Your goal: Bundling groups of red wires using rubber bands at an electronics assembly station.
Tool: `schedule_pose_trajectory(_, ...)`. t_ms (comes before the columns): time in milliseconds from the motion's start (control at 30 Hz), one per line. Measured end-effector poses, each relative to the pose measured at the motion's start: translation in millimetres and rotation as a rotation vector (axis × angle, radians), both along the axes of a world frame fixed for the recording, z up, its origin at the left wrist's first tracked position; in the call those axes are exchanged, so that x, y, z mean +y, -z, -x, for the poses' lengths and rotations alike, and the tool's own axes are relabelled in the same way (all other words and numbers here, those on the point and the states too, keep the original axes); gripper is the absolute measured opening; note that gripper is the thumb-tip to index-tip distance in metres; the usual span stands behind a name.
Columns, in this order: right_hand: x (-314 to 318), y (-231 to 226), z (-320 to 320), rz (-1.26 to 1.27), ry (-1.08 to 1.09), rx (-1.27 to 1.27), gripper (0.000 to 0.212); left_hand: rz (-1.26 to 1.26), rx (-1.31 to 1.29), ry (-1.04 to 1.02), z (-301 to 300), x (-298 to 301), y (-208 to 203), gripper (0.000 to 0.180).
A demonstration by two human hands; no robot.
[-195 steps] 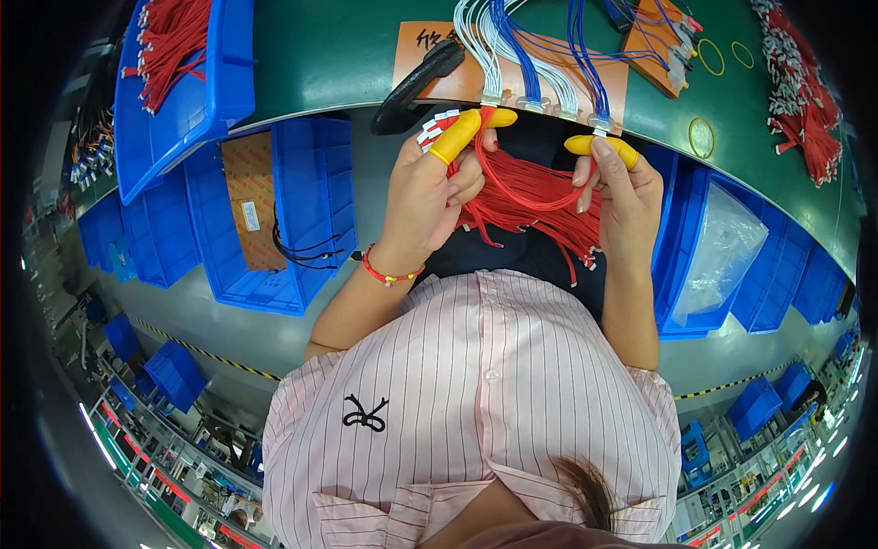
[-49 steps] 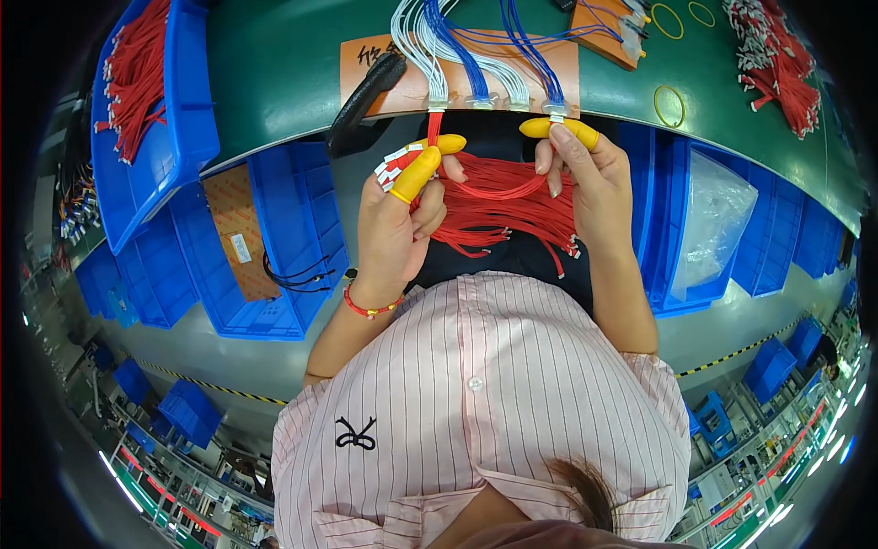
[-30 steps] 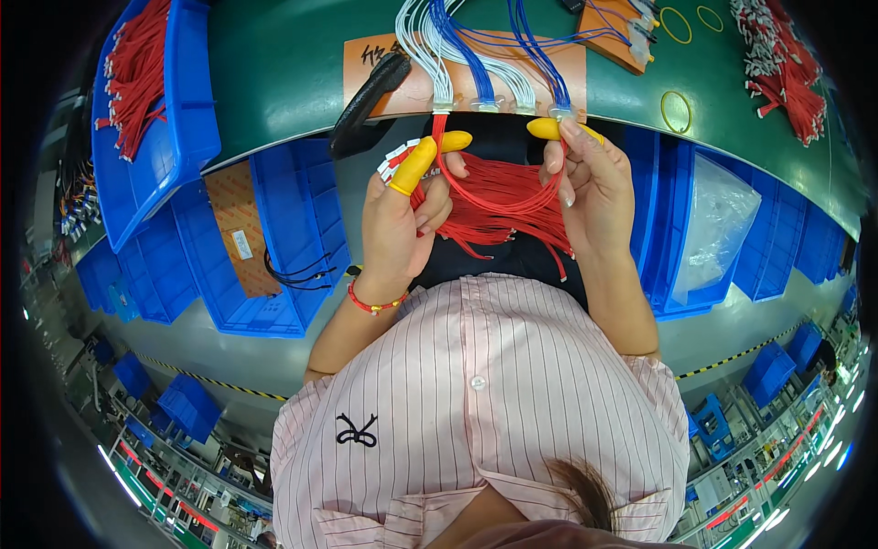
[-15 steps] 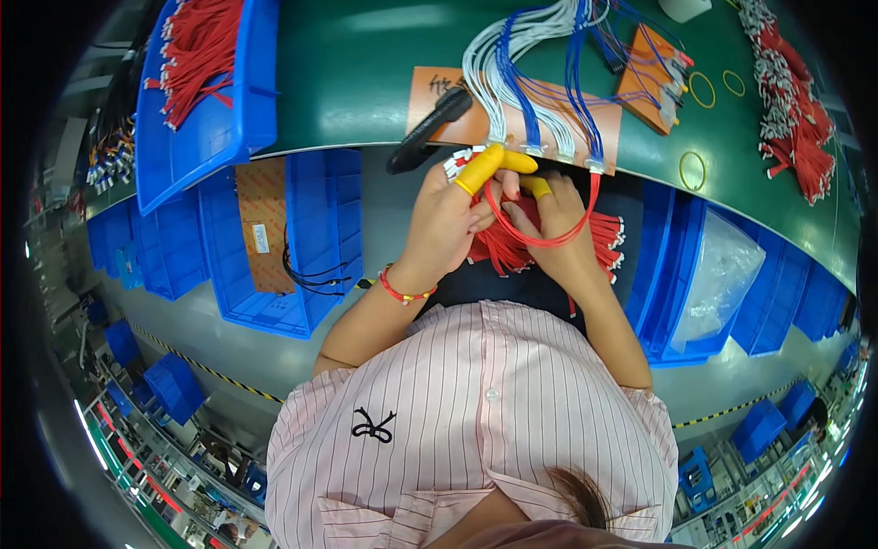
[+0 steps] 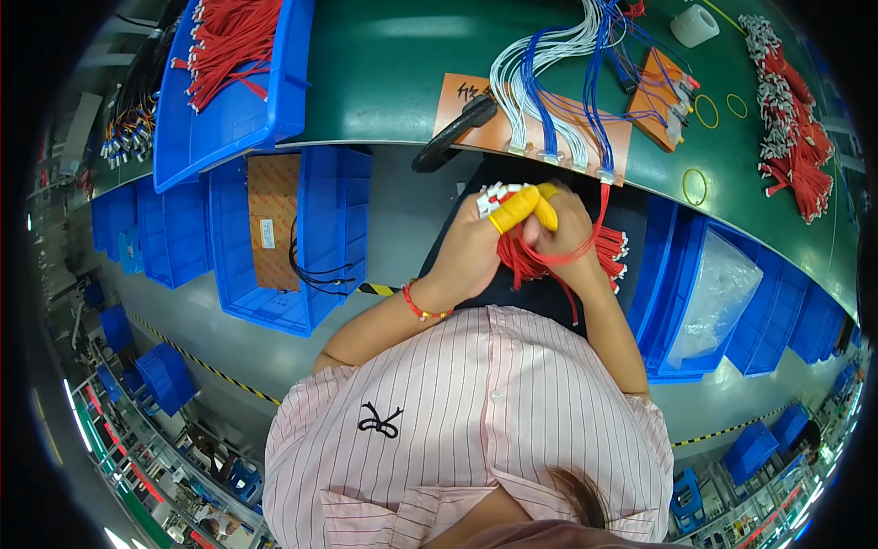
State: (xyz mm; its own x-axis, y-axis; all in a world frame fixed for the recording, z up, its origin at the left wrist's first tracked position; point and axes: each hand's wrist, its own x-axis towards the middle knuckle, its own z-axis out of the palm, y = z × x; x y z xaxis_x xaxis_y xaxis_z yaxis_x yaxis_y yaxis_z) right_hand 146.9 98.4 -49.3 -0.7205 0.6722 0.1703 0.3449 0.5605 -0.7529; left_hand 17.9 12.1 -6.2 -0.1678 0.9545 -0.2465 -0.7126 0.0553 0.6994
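My left hand, a yellow finger cot on it, is closed around a bunch of red cables whose white connectors stick out above the fingers. Against it is my right hand, also with a yellow cot, its fingers bent inward; what they pinch is hidden. A red cable loop runs from a connector at the table edge down across the right hand to between both hands. Below lies a pile of red cables on my lap. White and blue wires end in connectors along an orange board.
A black-handled tool overhangs the green table. A blue bin with red cables stands at left. Orange block, yellow rings, white roll and red cable bundles lie right. Blue crates sit below the table.
Both hands have drawn slightly down from the table edge, and the left has moved right, closer to the right hand. The red loop now hangs flatter. The whole view has shifted a little.
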Motion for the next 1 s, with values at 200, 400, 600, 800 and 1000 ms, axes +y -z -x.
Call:
schedule_pose_trajectory(200, 0, -2, -12, 0.473, 0.185, 0.230, 0.016, 0.056, -0.363, 0.351, -7, -39, -2, 0.026)
schedule_pose_trajectory(400, -5, -32, -21, 0.730, 0.183, 0.300, 0.012, 0.268, -0.241, 0.182, -3, -45, 1, 0.024)
schedule_pose_trajectory(600, -17, -43, -16, 0.372, 0.182, 0.205, 0.012, 0.106, -0.020, -0.040, 5, -20, -7, 0.034)
schedule_pose_trajectory(800, -17, -38, -10, 0.347, 0.182, 0.204, 0.017, 0.069, 0.151, -0.076, 2, -14, 8, 0.037)
schedule_pose_trajectory(1000, -13, -35, -8, 0.335, 0.167, 0.199, 0.021, 0.089, 0.059, 0.033, 2, -8, 2, 0.037)
